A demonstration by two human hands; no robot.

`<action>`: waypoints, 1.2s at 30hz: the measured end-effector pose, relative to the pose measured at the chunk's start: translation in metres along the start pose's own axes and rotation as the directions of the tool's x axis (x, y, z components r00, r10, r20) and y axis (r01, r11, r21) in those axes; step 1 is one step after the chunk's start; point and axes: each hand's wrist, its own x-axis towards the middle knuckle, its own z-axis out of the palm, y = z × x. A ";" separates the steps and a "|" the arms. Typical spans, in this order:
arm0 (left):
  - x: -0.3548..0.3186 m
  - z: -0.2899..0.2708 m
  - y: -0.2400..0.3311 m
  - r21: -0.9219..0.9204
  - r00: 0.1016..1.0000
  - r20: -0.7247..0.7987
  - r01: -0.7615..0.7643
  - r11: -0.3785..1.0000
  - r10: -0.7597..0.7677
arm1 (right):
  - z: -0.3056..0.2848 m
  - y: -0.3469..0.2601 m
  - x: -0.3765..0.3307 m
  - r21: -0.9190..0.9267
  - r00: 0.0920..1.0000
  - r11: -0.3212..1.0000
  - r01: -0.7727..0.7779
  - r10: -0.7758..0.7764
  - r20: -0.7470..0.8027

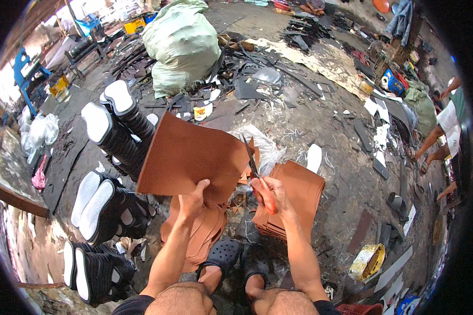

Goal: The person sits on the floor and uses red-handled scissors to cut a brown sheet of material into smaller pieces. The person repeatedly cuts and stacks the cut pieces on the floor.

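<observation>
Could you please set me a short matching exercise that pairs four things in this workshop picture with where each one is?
Things:
1. brown sheet
2. scissors
3. green sack
4. stacks of soles

Places:
A. far back on the floor, beyond the scraps
B. held up by the left hand
C. on the floor to the person's left
D. in the right hand, blades at the sheet's edge

Pairs: 1-B, 2-D, 3-A, 4-C
</observation>
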 end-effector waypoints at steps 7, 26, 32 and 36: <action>0.037 -0.033 0.021 -0.333 0.990 -0.044 0.115 0.936 -0.138 | -0.001 0.004 -0.002 0.027 0.993 0.996 0.081 -0.078 -0.086; 0.007 0.029 -0.019 -0.127 0.992 0.022 -0.121 0.984 0.125 | 0.054 0.010 -0.005 -0.153 0.976 0.981 0.122 -0.147 -0.160; 0.008 0.051 0.030 -0.272 0.962 -0.147 0.184 0.944 -0.230 | 0.004 0.014 0.024 -0.079 0.982 0.994 0.074 -0.087 -0.165; -0.005 0.031 0.018 0.102 0.995 -0.058 0.088 0.991 -0.082 | -0.001 -0.011 0.023 -0.287 0.958 0.950 0.125 -0.191 -0.213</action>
